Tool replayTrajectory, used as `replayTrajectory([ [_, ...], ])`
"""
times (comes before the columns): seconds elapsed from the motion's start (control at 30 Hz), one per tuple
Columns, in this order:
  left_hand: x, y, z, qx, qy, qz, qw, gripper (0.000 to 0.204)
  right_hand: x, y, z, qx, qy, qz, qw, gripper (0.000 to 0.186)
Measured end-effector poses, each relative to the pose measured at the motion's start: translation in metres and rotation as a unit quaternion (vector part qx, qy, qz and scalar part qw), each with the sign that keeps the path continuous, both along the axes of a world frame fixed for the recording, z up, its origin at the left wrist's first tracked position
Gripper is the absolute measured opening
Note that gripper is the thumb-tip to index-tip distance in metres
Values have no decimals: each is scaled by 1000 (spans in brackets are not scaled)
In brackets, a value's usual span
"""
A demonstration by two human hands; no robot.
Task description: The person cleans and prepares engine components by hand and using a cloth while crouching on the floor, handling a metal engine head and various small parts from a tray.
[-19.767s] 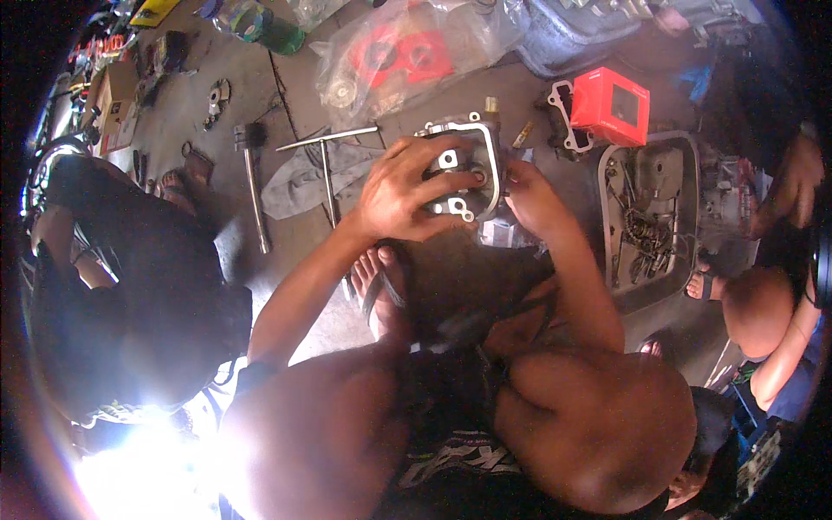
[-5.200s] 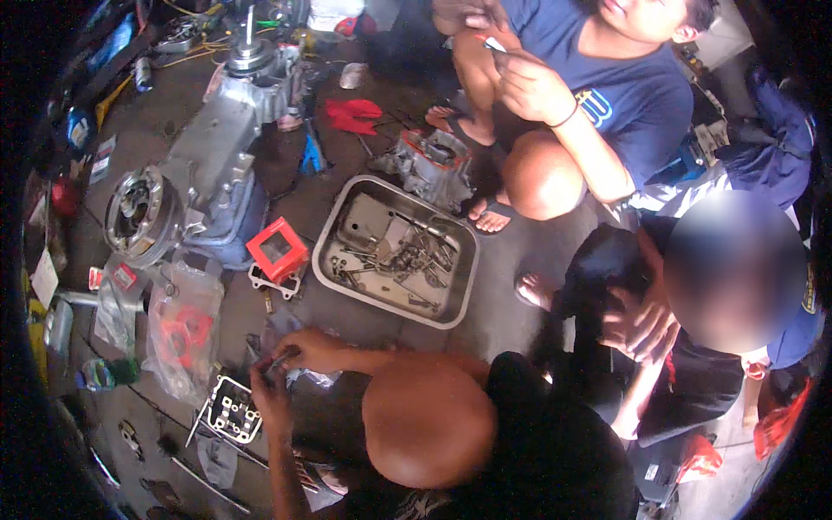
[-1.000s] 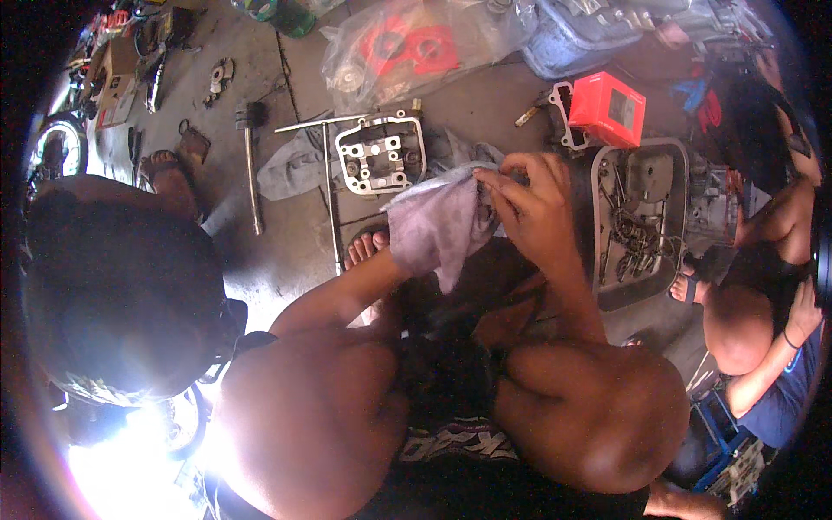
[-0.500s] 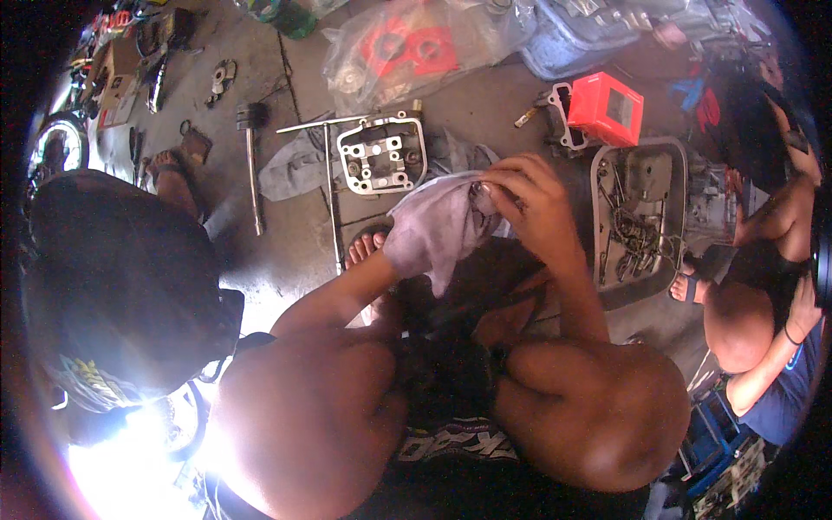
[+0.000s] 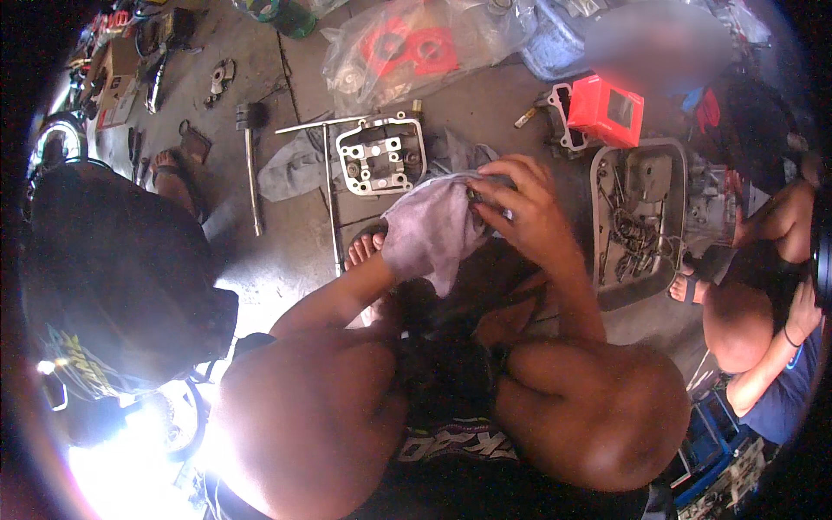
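A pale purple-grey cloth [image 5: 433, 225] is bunched over my left hand, held up in front of my knees; it hides that hand's fingers, and only the wrist and forearm show. At the cloth's upper right edge, my right hand [image 5: 524, 204] has its thumb and fingers closed on a small dark spot in the folds, too small to name. Just beyond the cloth, a silver metal engine part [image 5: 379, 159] with several holes and an open frame rests on a grey rag [image 5: 299, 169] on the floor.
A T-handle tool [image 5: 334, 204] and a dark-headed rod [image 5: 254, 182] lie left. At right, a metal tray [image 5: 596, 208] holds small parts, beside a red box [image 5: 628, 130] and an engine gasket [image 5: 562, 113]. Plastic bags [image 5: 347, 48] lie beyond. People [image 5: 121, 269] crouch left and right [image 5: 737, 325].
My right hand has shifted slightly left along the cloth, its fingertips nearer the folds. A blurred shape now covers the top right. The person on the left has moved slightly.
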State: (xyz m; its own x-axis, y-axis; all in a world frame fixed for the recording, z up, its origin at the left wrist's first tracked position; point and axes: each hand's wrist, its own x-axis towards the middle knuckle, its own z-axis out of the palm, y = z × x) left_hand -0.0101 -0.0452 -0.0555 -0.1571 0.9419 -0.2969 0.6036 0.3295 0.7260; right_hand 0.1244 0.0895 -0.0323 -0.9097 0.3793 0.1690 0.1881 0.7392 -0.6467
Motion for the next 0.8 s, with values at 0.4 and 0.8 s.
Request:
replayTrajectory([
  [0.4, 17, -7, -12, -46, -199, 88, 975, 99, 9, -16, -15, 185, 36, -42, 981, 17],
  [0.8, -11, -10, -35, 52, -102, 69, 991, 55, 23, 10, -18, 74, 98, -93, 988, 20],
])
